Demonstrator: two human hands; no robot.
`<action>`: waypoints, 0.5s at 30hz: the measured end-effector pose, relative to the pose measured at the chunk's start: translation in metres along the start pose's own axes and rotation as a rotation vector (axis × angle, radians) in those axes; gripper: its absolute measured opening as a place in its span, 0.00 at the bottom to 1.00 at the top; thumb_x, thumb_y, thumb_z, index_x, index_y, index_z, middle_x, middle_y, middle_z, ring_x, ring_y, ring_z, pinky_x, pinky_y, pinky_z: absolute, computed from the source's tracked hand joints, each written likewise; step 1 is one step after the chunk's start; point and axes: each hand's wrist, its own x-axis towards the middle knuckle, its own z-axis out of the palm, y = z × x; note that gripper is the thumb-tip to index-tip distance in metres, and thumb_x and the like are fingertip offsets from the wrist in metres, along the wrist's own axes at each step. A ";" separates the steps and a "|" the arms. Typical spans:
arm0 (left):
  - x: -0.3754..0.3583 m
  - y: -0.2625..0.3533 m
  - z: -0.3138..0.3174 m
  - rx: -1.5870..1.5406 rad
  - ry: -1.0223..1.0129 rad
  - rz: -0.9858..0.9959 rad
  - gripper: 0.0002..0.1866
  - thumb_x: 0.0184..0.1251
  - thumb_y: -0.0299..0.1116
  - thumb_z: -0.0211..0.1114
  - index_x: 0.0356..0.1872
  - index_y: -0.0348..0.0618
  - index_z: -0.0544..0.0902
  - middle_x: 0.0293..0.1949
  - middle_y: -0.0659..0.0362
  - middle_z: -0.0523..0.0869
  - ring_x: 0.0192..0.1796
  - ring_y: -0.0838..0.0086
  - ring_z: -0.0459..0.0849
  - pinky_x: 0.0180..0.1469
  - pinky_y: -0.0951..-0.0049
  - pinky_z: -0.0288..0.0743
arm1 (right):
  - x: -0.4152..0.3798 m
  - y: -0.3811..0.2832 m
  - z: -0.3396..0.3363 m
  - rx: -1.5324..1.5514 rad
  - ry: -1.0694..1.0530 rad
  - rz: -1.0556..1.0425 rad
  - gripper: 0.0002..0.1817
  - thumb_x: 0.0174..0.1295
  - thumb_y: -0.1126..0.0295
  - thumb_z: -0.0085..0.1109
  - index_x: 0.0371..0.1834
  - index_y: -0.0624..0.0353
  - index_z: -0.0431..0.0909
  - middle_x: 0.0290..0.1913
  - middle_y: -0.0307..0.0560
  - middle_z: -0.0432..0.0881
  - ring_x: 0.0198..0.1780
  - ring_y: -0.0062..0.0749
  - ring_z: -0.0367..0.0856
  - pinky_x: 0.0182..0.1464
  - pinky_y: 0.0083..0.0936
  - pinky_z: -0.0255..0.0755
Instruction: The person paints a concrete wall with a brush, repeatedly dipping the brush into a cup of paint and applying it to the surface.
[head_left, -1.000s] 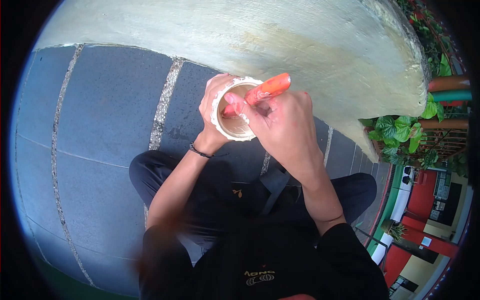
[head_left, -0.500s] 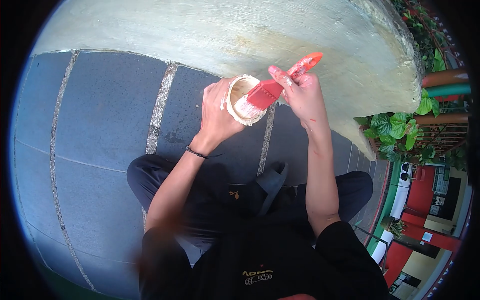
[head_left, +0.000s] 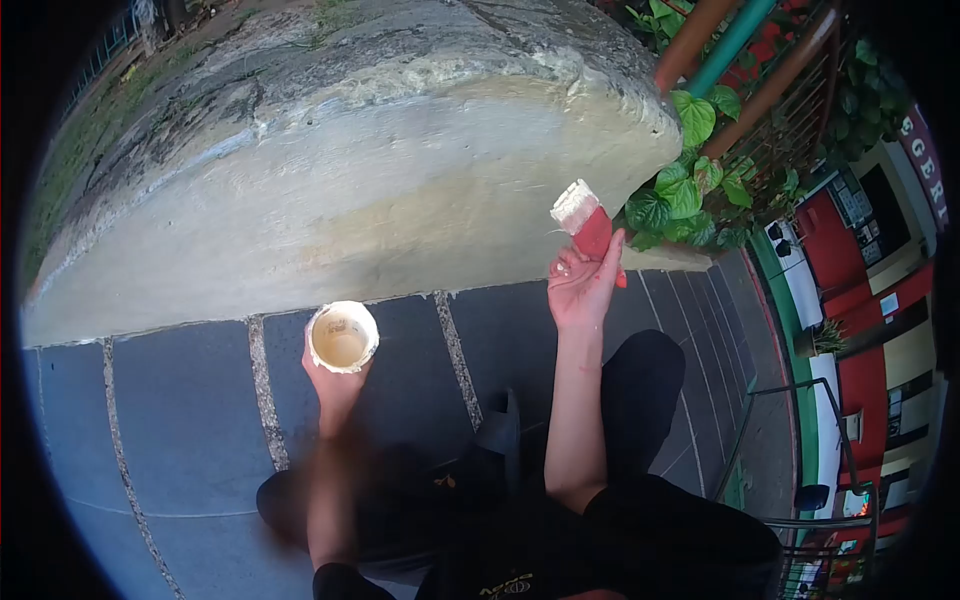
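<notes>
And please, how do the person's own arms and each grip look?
The left arm and right arm have black sleeves ending near the elbow. The left grip and right grip are ungloved; the right one has a small whitish smear. The right wrist shows no bracelet; the left wrist is too blurred.

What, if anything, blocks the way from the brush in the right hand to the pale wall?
Nothing visible: the brush shows its bristles with only wall behind them. The leaves appear beside it, near the wall's end; the left hand holds the cup well aside.
</notes>
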 end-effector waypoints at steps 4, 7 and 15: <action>-0.004 -0.008 0.001 0.001 -0.023 -0.009 0.38 0.38 0.25 0.79 0.58 0.36 0.75 0.50 0.53 0.84 0.52 0.67 0.84 0.58 0.68 0.76 | 0.040 -0.035 0.007 -0.116 0.064 -0.347 0.25 0.69 0.44 0.56 0.53 0.54 0.74 0.45 0.41 0.80 0.37 0.27 0.79 0.35 0.21 0.74; -0.004 -0.007 -0.001 0.042 -0.036 0.003 0.38 0.39 0.26 0.80 0.58 0.37 0.75 0.51 0.53 0.85 0.53 0.66 0.84 0.58 0.68 0.76 | 0.064 -0.051 0.016 -0.179 0.074 -0.526 0.21 0.72 0.53 0.57 0.51 0.63 0.73 0.46 0.48 0.81 0.41 0.30 0.83 0.37 0.29 0.81; -0.006 -0.017 -0.002 0.134 -0.050 0.061 0.37 0.45 0.29 0.80 0.59 0.34 0.75 0.51 0.53 0.83 0.52 0.68 0.83 0.58 0.67 0.75 | 0.101 -0.040 0.036 -0.724 0.120 -1.224 0.17 0.66 0.72 0.64 0.52 0.76 0.78 0.46 0.53 0.85 0.43 0.34 0.85 0.47 0.28 0.80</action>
